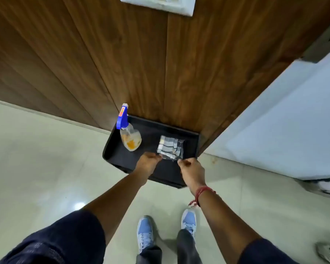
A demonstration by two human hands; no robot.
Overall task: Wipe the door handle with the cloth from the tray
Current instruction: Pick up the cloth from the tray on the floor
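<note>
Two hands reach down to a black tray point(111, 149) that sits on the floor at the centre of the frame, against the foot of a wooden door point(160, 73). At the tray's left end stands a spray bottle point(130, 136) with a blue trigger head. Right of it, the left hand point(148, 162) pinches the near left corner of the folded checked cloth point(170, 147), and the right hand point(191, 170) pinches its near right corner. The cloth lies in the tray's right half, its far part resting on the tray bottom. The pick-up step appears under way. No door handle shows, so the next move likely means lifting the cloth clear and standing up to find it.
</note>
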